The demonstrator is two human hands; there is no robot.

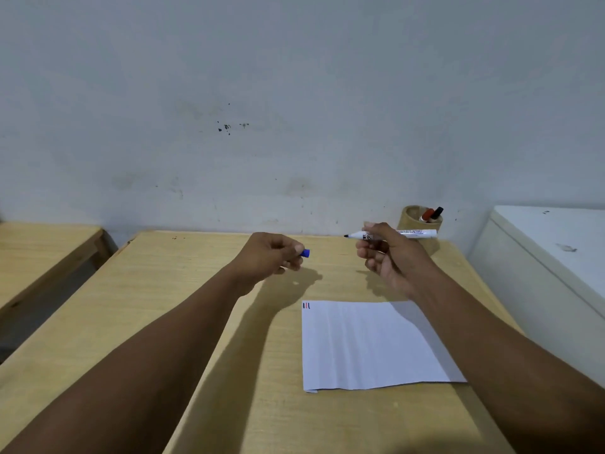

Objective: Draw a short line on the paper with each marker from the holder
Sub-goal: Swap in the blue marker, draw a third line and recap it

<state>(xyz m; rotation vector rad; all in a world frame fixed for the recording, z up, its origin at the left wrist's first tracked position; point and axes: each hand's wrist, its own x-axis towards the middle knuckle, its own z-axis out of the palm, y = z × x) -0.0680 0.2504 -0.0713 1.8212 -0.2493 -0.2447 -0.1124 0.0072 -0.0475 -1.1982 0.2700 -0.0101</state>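
My right hand [386,253] holds an uncapped white marker [414,233] level above the table, its dark tip pointing left. My left hand [271,255] pinches the marker's blue cap [305,253], held apart from the tip. A white sheet of paper [370,345] lies on the wooden table [183,290] below my right arm, with short red, black and blue lines [306,305] at its top left corner. A round wooden holder [412,216] stands at the table's far right by the wall, with a red-capped marker [427,213] and a black-capped marker [438,212] in it.
A grey wall runs along the table's far edge. A white cabinet or appliance [550,257] stands close on the right. Another wooden table [42,244] is at the left, across a gap.
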